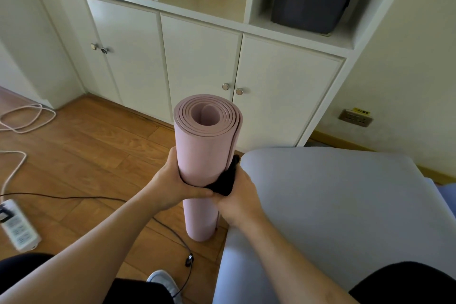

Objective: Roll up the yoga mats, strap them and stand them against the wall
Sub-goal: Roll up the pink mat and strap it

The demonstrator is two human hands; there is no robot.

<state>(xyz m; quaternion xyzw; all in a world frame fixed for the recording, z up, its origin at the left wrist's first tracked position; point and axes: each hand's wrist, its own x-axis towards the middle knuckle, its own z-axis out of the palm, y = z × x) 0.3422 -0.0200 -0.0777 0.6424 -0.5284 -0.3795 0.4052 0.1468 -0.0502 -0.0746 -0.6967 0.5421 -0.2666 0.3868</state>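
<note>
A rolled pink yoga mat (204, 145) stands upright on the wooden floor in front of me, its spiral end facing up. My left hand (172, 185) grips the roll around its middle from the left. A black strap (225, 181) wraps the roll at that height, and my right hand (237, 198) pinches the strap's bunched end at the roll's right side. A grey yoga mat (333, 205) lies flat and unrolled on the floor to the right.
A white cabinet (202, 61) with closed doors and open shelves stands just behind the roll. A power strip (17, 224) and cables (27, 116) lie on the floor at left. A wall socket (355, 117) is at right.
</note>
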